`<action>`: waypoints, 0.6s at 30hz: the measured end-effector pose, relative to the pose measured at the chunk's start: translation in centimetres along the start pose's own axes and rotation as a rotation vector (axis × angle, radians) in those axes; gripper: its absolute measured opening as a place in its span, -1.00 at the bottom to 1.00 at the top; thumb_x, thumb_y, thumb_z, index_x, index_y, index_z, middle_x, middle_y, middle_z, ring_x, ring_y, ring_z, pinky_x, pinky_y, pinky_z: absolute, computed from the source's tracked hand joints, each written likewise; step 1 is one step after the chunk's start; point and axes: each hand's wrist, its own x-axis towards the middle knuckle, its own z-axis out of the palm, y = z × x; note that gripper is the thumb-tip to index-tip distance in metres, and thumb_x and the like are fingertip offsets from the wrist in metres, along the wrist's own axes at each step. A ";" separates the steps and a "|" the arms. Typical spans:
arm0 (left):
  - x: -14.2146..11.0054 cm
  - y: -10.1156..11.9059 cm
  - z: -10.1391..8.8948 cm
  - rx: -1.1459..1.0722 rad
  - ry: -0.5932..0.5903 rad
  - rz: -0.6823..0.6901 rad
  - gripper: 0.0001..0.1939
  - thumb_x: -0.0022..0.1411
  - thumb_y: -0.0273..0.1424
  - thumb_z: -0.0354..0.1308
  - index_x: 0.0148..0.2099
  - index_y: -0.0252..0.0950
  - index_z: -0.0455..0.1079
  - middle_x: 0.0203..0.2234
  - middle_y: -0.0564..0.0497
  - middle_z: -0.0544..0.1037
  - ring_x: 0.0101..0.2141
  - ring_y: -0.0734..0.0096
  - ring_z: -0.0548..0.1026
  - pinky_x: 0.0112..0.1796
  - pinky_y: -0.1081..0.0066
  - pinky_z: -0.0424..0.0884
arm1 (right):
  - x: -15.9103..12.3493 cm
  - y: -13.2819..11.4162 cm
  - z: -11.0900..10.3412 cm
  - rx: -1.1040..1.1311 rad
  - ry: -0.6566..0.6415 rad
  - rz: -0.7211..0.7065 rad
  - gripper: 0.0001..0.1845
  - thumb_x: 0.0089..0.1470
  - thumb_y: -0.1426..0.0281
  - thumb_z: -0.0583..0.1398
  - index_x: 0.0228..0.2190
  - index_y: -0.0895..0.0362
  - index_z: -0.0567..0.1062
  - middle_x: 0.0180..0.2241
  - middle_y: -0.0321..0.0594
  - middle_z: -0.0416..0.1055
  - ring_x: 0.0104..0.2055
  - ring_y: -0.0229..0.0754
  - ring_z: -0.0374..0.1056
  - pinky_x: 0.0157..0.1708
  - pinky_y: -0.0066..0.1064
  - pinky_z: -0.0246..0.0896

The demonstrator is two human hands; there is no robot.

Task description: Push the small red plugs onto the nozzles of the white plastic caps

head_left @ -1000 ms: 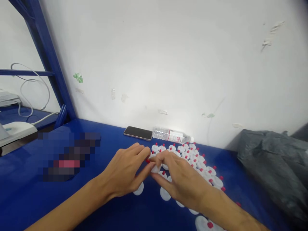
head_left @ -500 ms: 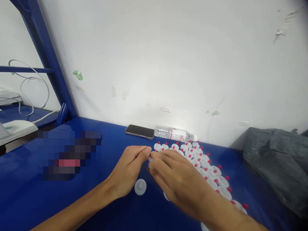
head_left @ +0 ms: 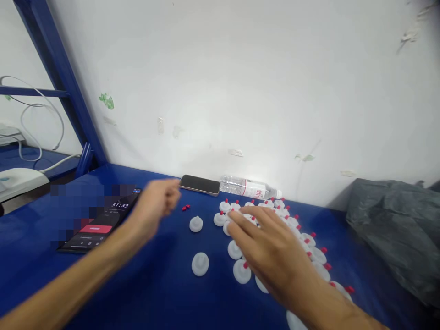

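Observation:
My left hand [head_left: 156,204] is raised over the table near the phones, somewhat blurred, its fingers curled in; whatever they may hold is hidden. Over a cluster of white round plastic pieces with red caps [head_left: 241,271] is my right hand [head_left: 271,247], fingers stretched out and a little apart, thumb out of sight. Its fingertips are close to a white piece [head_left: 227,228]. Two capless white pieces, one farther back [head_left: 195,224] and one nearer me [head_left: 200,264], lie between the hands. Small red caps [head_left: 185,207] rest loose beside my left hand.
Against the wall lie a dark phone [head_left: 200,184] and a clear water bottle [head_left: 249,188]. Another phone [head_left: 103,220] with a lit timer is at left, partly pixelated. A dark plastic bag [head_left: 395,233] fills the right side. A blue metal frame [head_left: 65,78] stands at left.
My hands, together before, have come apart. The left has moved left and curled; the right has opened out over the white pieces. Loose red caps and a capless piece are uncovered.

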 end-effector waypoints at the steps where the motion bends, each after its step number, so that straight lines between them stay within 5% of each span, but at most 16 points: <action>1: 0.9 0.0 -1.2 0.054 0.089 0.022 -0.52 0.36 -0.04 -0.12 -0.51 -0.09 -0.20 -0.63 0.17 -0.13 -0.56 0.36 -0.13 -0.49 0.26 -0.10 | -0.2 0.4 0.2 0.049 -0.029 0.029 -0.68 0.22 0.63 0.20 -0.18 0.01 0.63 -0.18 -0.24 0.76 -0.15 0.05 0.66 -0.13 -0.09 0.71; 4: 2.4 -0.3 -3.0 0.265 0.188 0.083 -0.56 0.42 -0.09 -0.18 -0.49 -0.10 -0.13 -0.61 0.12 -0.01 -0.53 0.30 0.01 -0.44 0.25 -0.02 | -0.1 1.1 1.1 0.294 -0.125 0.158 -0.80 0.29 0.57 0.27 -0.22 0.01 0.57 -0.30 -0.34 0.70 -0.29 -0.10 0.62 -0.24 -0.22 0.69; 8: 1.4 -1.8 -1.8 0.612 0.077 0.121 -0.68 0.36 -0.24 0.09 -0.45 -0.13 0.18 -0.53 0.03 0.34 -0.47 0.24 0.24 -0.35 0.23 0.04 | 0.4 0.5 2.3 0.494 -0.198 0.129 -0.81 0.36 0.53 0.25 -0.15 0.00 0.61 -0.08 -0.30 0.73 -0.09 -0.18 0.68 -0.10 -0.32 0.68; 13: 0.9 -3.8 -1.1 0.882 -0.026 0.100 -0.87 0.32 -0.39 0.13 -0.33 -0.15 0.30 -0.41 -0.06 0.52 -0.40 0.14 0.41 -0.34 0.23 0.12 | -0.8 -0.3 2.5 0.435 -0.171 0.040 -0.72 0.46 0.36 0.19 0.08 0.03 0.65 0.08 -0.23 0.74 0.15 -0.06 0.65 0.24 -0.12 0.60; 18: 1.3 -4.0 -1.5 0.986 -0.069 0.093 -0.88 0.37 -0.37 0.10 -0.28 -0.17 0.35 -0.34 -0.11 0.61 -0.36 0.06 0.52 -0.34 0.24 0.20 | -1.4 -0.2 2.3 0.468 -0.342 0.012 -0.59 0.51 0.36 0.10 0.25 0.05 0.56 0.24 -0.22 0.65 0.30 0.02 0.55 0.36 0.05 0.48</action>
